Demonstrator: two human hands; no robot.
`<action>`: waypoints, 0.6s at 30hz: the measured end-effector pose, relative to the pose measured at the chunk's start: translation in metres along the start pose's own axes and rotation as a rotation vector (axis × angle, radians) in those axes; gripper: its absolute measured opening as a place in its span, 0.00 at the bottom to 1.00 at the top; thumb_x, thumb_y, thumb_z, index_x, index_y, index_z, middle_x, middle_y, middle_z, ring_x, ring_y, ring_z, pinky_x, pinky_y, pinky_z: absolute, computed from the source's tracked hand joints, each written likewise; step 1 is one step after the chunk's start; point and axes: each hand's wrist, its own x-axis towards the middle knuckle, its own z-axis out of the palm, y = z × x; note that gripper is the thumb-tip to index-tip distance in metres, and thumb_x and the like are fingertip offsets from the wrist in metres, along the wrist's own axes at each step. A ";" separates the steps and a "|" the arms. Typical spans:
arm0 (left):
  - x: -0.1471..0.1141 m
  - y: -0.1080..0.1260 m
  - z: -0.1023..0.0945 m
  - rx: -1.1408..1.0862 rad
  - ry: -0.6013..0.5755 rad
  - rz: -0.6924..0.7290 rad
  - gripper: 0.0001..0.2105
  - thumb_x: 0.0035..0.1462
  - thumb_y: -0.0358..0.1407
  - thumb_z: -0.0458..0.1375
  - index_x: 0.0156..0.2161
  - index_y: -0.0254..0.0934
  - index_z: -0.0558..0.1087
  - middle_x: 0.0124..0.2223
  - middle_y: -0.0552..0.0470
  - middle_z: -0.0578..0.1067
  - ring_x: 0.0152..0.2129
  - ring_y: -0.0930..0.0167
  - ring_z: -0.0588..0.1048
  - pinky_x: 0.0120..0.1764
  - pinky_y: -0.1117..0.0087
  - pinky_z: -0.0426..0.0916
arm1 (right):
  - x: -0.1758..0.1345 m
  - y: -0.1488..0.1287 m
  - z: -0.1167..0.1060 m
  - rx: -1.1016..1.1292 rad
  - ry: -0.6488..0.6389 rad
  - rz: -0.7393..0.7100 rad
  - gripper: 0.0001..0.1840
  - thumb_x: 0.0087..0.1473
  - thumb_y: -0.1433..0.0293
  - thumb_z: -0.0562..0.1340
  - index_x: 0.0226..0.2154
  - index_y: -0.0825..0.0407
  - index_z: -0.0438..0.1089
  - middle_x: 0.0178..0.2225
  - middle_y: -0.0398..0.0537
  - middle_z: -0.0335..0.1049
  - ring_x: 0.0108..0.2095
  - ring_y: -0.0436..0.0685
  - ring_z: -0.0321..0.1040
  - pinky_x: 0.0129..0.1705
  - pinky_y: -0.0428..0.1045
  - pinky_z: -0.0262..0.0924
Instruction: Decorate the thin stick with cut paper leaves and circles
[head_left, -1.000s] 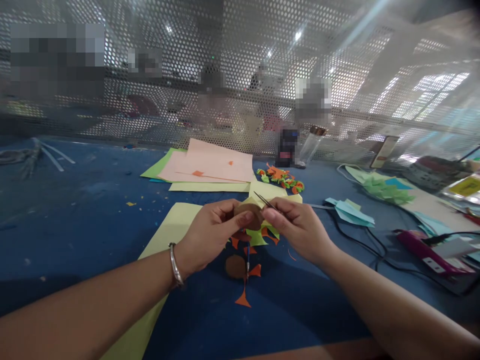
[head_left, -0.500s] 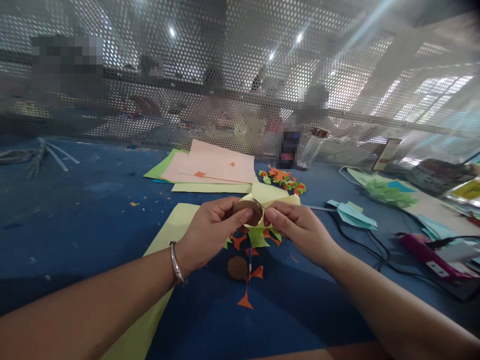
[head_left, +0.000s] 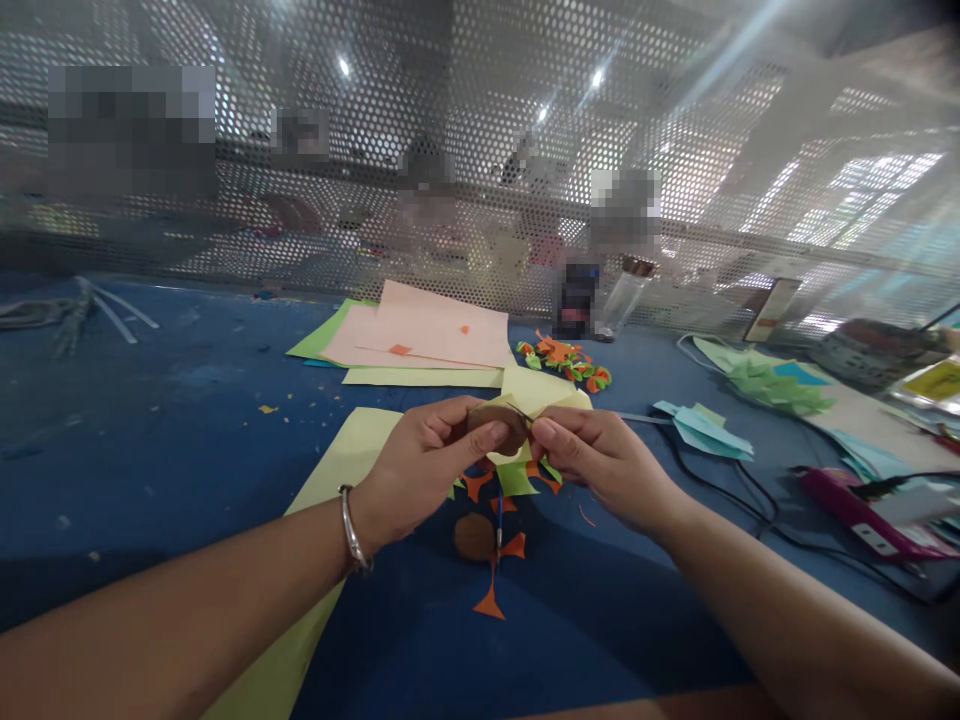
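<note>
**Brown disc pinched between thumb and fingers, tool tip at its edge**

My left hand (head_left: 431, 450) is closed on a brown disc (head_left: 491, 422), thumb flat on the near face and fingers tucked behind, above the middle of the blue counter (head_left: 187, 400). I judge that this grip steadies the disc while leaving its right edge free. My right hand (head_left: 592, 440) is nearly closed, thumb and forefinger pinching a thin dark tool (head_left: 523, 411). Its tip lies at the disc's upper right edge; I cannot tell whether they touch. Holding both hands so near together probably gives finer control.

Behind the disc is pale yellow paper (head_left: 541, 388); how much of it I grip is hidden. Below my hands, a second brown disc (head_left: 474, 537) lies beside a slim blue tool (head_left: 500, 512), perhaps kept there for easy reach, with orange scraps (head_left: 490, 603) and a green scrap (head_left: 517, 480) around them. Farther back, the pink sheets (head_left: 442, 325) and the green and orange curls (head_left: 589, 370) sit apart, likely to leave me working room.
</note>
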 end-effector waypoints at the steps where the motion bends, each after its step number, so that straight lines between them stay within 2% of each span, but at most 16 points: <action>1: 0.000 0.000 0.000 0.002 -0.004 -0.007 0.07 0.61 0.36 0.60 0.40 0.37 0.79 0.37 0.52 0.79 0.32 0.75 0.72 0.34 0.75 0.65 | 0.000 -0.001 0.000 -0.008 -0.002 0.000 0.22 0.64 0.53 0.57 0.28 0.53 0.68 0.20 0.35 0.47 0.19 0.45 0.43 0.19 0.44 0.40; 7: -0.001 0.001 0.000 0.031 -0.007 -0.020 0.07 0.61 0.36 0.61 0.41 0.36 0.79 0.37 0.51 0.79 0.32 0.74 0.72 0.36 0.74 0.65 | 0.000 -0.004 -0.001 -0.044 -0.012 -0.025 0.22 0.64 0.54 0.56 0.26 0.53 0.66 0.19 0.34 0.45 0.18 0.45 0.41 0.19 0.44 0.39; 18: -0.002 0.001 -0.001 -0.001 -0.008 -0.031 0.06 0.59 0.36 0.62 0.38 0.36 0.79 0.33 0.54 0.77 0.28 0.76 0.70 0.33 0.75 0.65 | 0.000 -0.011 -0.003 -0.180 0.004 -0.063 0.23 0.64 0.55 0.56 0.24 0.52 0.63 0.21 0.37 0.51 0.21 0.46 0.45 0.22 0.45 0.43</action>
